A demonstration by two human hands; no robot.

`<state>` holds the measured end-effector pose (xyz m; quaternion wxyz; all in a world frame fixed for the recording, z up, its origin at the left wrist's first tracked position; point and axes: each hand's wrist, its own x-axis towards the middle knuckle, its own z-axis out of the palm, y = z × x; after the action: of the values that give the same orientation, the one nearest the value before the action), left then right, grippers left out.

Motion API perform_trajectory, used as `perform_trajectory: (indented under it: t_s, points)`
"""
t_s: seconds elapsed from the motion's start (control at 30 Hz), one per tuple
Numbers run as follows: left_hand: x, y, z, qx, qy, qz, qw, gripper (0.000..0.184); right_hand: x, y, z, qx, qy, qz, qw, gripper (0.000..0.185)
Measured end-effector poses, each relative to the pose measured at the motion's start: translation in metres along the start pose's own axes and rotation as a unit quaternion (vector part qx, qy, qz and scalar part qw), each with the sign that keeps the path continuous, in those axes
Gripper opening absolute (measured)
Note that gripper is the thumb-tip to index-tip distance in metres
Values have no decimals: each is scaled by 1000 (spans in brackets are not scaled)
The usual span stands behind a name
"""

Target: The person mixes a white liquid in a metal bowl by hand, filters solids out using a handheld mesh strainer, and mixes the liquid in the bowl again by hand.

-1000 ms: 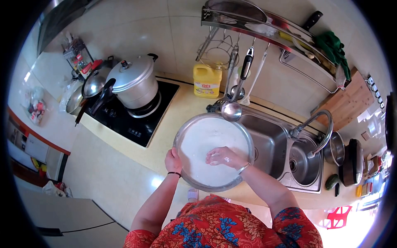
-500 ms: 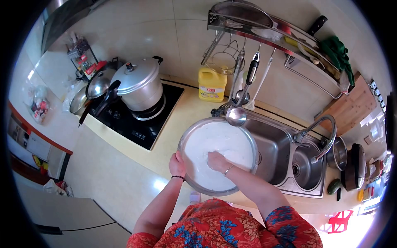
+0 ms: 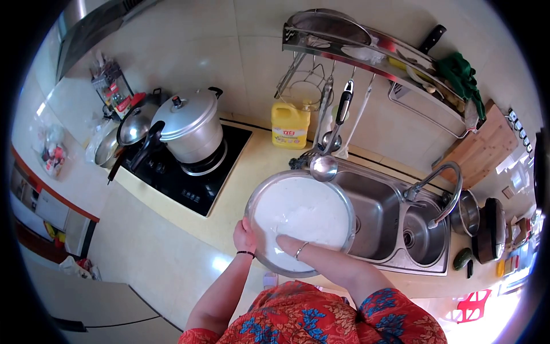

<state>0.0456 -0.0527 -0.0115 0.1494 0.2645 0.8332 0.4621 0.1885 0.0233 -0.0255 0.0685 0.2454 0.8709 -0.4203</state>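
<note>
Our left grip (image 3: 244, 236) clasps the basin (image 3: 251, 207); we should sweep gently, though we cannot tell whether our submerged right grip (image 3: 290, 245) is closed.

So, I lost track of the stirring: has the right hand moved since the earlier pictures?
Yes: judged against the sink, the right hand has moved left, farther from it, and nearer the person's body.

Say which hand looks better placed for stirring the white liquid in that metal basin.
Right, I'd judge. The right hand is partly sunk in the white liquid, whereas the left hand grips the metal basin at its rim.
</note>
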Motion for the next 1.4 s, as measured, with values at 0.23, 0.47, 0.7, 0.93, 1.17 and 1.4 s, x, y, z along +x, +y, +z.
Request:
perform_trajectory:
  t_s: [0.23,0.47,0.7,0.93,1.17,1.4]
  points:
    - [1,-3,2,1,12,13,1000,43,0,-8,14,-173,-55,-69,981,20]
    - [0,0,1,-3,13,21,1000,42,-22,-27,-12,48,-35,67,996,26]
    - [2,-10,3,12,22,25,999,41,-42,-21,-41,492,-13,75,867,32]
    - [1,-3,3,17,25,28,999,42,-47,12,-76,688,-47,78,720,54]
    - [2,-5,4,6,22,20,1000,42,-62,0,-97,735,-16,43,676,56]
    - [1,2,0,11,15,22,1000,41,-66,11,-79,494,115,2,862,41]
